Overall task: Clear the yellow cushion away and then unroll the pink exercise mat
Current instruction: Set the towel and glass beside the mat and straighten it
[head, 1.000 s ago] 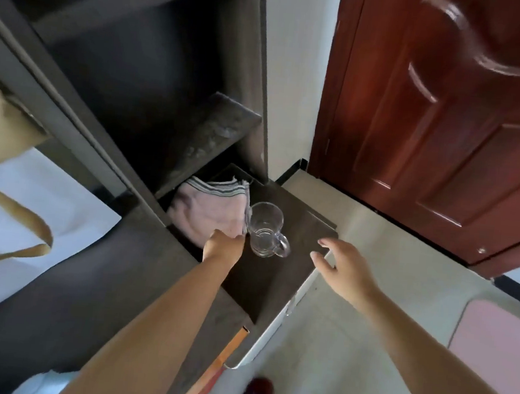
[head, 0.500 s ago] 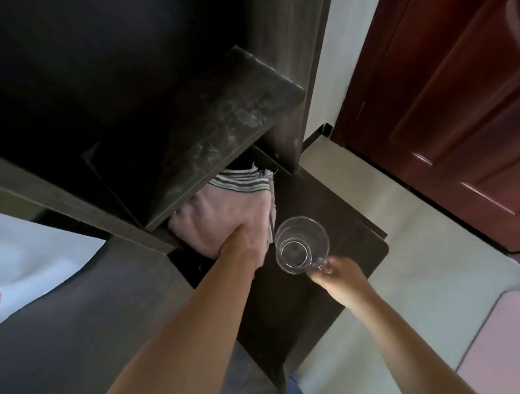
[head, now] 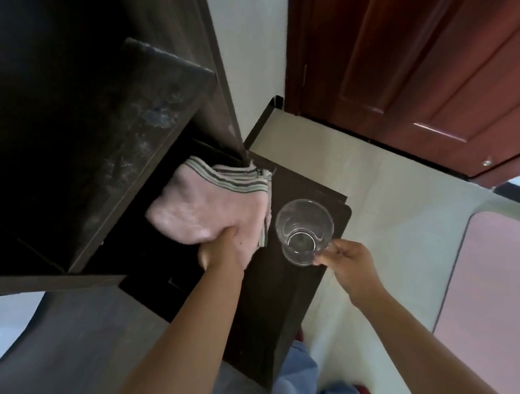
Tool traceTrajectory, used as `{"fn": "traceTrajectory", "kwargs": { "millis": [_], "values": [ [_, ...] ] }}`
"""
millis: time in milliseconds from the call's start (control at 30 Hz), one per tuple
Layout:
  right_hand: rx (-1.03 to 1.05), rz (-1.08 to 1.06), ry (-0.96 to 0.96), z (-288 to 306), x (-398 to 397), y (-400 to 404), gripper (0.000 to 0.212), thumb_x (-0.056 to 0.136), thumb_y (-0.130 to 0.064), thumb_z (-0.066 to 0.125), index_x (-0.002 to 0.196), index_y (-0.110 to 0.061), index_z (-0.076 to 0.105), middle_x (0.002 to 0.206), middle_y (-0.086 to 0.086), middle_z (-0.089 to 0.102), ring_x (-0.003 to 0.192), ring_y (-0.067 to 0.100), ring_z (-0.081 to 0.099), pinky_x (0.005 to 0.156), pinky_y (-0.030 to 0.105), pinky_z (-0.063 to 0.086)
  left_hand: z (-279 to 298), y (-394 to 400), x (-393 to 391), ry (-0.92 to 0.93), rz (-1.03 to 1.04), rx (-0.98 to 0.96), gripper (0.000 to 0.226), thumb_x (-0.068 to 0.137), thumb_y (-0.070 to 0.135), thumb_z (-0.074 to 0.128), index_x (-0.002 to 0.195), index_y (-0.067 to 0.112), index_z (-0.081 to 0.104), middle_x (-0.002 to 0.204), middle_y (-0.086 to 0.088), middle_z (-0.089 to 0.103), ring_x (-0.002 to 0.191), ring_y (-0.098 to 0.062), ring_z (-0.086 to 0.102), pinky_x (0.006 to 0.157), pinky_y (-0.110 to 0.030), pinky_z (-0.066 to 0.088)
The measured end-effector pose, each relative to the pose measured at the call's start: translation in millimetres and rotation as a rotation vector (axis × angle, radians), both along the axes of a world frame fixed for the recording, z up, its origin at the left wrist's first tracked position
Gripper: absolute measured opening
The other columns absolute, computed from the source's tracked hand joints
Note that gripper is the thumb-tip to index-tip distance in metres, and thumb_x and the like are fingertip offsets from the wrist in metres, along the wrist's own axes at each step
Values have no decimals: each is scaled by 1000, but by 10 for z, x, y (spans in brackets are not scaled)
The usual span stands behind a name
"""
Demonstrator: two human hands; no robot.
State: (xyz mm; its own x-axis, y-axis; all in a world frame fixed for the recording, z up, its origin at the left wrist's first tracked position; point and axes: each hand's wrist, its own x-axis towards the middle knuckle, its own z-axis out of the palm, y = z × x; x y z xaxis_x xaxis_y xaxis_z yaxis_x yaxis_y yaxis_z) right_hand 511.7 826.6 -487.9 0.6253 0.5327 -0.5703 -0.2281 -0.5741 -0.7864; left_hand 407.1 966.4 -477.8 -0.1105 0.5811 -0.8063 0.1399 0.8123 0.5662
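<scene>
Fingers of the left hand (head: 224,250) are curled into the near edge of a pink towel (head: 207,211), thumb pressed on top, bunching the cloth; the grip is closed on the fabric. Towel is folded, with a grey-and-white striped border along its far edge, and lies on the dark shelf board (head: 275,292) partly beneath an upper dusty shelf (head: 126,128) of the dark cabinet. Just right of the towel, near the board's far right corner, stands a clear glass mug (head: 304,230), upright, seen from above, nothing visible inside. Right hand (head: 345,262) pinches the mug's handle at its near right side, fingers curled around it; whether the mug is lifted off the board cannot be told. Right of the board: pale floor (head: 386,214), then the pink exercise mat (head: 501,296) lying flat on the floor along the right edge of view, well apart from both hands; only part of it shows. Red-brown wooden door (head: 420,69) at upper right. Blue trouser legs (head: 314,387) at bottom edge. Yellow cushion not in view.
</scene>
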Motion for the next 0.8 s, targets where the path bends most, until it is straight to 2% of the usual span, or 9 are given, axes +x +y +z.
{"fn": "traceTrajectory", "kwargs": {
  "millis": [67, 133, 267, 333, 433, 533, 633, 700, 800],
  "values": [
    [9, -99, -5, 24, 100, -170, 40, 73, 3, 64, 41, -13, 46, 26, -10, 34, 32, 2, 31, 49, 22, 26, 87, -127, 92, 36, -100, 27, 45, 81, 15, 66, 122, -2, 54, 113, -12, 60, 90, -26, 58, 74, -31, 45],
    [34, -211, -6, 70, 214, -388, 47, 73, 5, 63, 35, -19, 49, 26, -10, 36, 39, 8, 33, 49, 23, 26, 175, -307, 266, 63, -253, 90, 48, 78, 16, 69, 122, 3, 54, 101, -6, 56, 76, -19, 53, 76, -29, 42],
    [130, -470, -6, 171, 417, -1000, 51, 72, 9, 60, 32, -21, 50, 45, 2, 36, 52, 17, 29, 51, 25, 22, 303, -751, 702, 44, -626, 239, 48, 77, 11, 68, 122, 0, 55, 102, -5, 57, 85, -19, 51, 76, -29, 41],
    [151, -574, -30, 196, 476, -1383, 55, 71, 10, 59, 26, -19, 46, 37, -7, 33, 45, 10, 29, 50, 25, 20, 337, -1048, 956, 13, -810, 242, 43, 76, 9, 69, 117, 2, 59, 98, -5, 58, 84, -20, 53, 73, -28, 40],
    [161, -740, -67, 232, 548, -2005, 57, 72, 14, 55, 25, -17, 46, 24, -10, 40, 28, -1, 36, 47, 17, 32, 385, -1568, 1330, -62, -1056, 257, 23, 65, 11, 72, 87, 12, 63, 85, -5, 65, 74, -23, 58, 64, -27, 46],
    [169, -970, -88, 288, 524, -2897, 55, 75, 12, 54, 27, -14, 54, 27, -6, 52, 33, 1, 48, 56, 23, 37, 428, -2424, 1640, -42, -1355, 326, 15, 64, 14, 68, 73, 15, 57, 67, 0, 60, 67, -26, 55, 47, -23, 39],
    [129, -1185, -119, 321, 297, -3777, 45, 75, 7, 56, 36, -15, 53, 27, -7, 53, 49, 21, 44, 51, 24, 36, 364, -3387, 1749, -24, -1570, 417, 17, 73, 12, 64, 88, 5, 64, 85, -13, 67, 78, -32, 62, 56, -24, 41],
    [107, -1291, -136, 338, 107, -4236, 41, 74, 3, 57, 38, -14, 52, 28, -8, 55, 58, 22, 44, 49, 23, 34, 297, -3925, 1735, -6, -1693, 442, 25, 73, 14, 63, 96, 2, 64, 95, -17, 69, 89, -34, 65, 65, -29, 44],
    [99, -1487, -132, 351, -333, -5078, 48, 74, 4, 57, 32, -18, 50, 28, -7, 53, 68, 24, 47, 52, 26, 30, 217, -4934, 1622, 8, -1921, 444, 31, 74, 16, 62, 102, 3, 62, 103, -15, 69, 95, -33, 64, 75, -34, 51]
  ]
}}
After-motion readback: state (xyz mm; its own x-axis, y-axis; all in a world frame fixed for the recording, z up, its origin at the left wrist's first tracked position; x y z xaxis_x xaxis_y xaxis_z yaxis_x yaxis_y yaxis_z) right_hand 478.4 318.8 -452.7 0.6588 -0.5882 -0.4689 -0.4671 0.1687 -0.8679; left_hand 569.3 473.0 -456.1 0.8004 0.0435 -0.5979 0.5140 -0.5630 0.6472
